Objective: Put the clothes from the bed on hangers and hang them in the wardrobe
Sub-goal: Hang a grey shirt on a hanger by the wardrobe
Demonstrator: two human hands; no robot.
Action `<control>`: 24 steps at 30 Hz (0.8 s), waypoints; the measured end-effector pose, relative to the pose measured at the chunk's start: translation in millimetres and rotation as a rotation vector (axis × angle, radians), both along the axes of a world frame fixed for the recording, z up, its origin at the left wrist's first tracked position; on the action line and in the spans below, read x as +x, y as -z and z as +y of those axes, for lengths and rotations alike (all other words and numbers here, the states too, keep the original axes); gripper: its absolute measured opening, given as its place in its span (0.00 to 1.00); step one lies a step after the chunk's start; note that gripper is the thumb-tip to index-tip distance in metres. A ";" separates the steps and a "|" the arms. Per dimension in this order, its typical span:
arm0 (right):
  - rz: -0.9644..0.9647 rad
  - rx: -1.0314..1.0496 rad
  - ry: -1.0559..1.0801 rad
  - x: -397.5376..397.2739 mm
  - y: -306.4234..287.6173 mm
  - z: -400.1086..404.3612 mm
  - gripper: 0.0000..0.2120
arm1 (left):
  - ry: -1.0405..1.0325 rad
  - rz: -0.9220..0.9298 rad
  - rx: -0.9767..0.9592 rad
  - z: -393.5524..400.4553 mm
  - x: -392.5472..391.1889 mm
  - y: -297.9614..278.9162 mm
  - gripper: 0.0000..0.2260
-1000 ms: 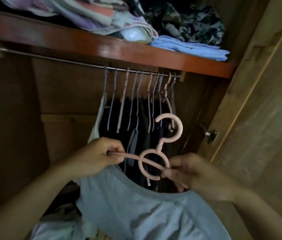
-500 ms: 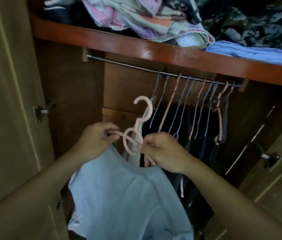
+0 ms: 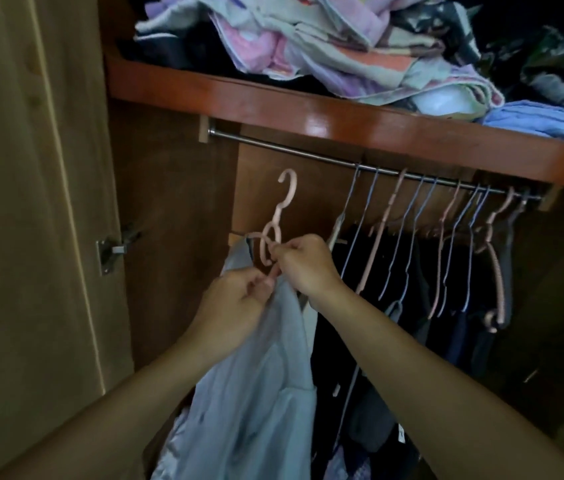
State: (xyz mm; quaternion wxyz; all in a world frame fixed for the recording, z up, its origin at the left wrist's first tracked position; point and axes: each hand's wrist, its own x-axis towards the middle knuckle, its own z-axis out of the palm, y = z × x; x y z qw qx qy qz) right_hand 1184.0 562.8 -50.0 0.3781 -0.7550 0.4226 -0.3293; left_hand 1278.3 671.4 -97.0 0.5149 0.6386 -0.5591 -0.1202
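Both hands at pink hanger (image 3: 271, 233), right hand (image 3: 303, 263) fingers pinching its neck, left hand (image 3: 239, 299) fingers gripping blue shirt (image 3: 256, 375)

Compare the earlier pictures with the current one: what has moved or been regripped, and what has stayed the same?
The left hand let go of the pink hanger's left arm and now pinches the light blue shirt near its collar. Hanger and shirt have turned edge-on and risen towards the bare left stretch of the rail. The right hand still pinches the hanger's loop; the hook is still off the rail.
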 end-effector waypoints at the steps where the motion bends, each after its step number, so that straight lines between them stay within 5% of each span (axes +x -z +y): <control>1: -0.025 0.030 0.019 4.5 -1.4 -6.8 0.17 | 0.003 0.035 -0.007 -4.8 2.4 -4.0 0.13; 7: -0.196 0.216 0.093 30.9 -10.5 -38.6 0.12 | 0.019 0.099 0.118 -27.3 18.5 -20.4 0.14; 14: -0.281 0.343 0.116 45.8 -16.2 -77.7 0.06 | -0.120 -0.214 0.114 -61.9 39.3 -6.7 0.05; 18: -0.178 0.152 0.062 34.4 -5.6 -100.9 0.11 | -0.226 -0.240 0.015 -87.2 45.8 -8.6 0.07; 24: 0.300 -0.374 0.018 -5.4 11.8 -115.9 0.10 | -0.247 -0.278 -0.001 -123.4 38.5 -26.2 0.08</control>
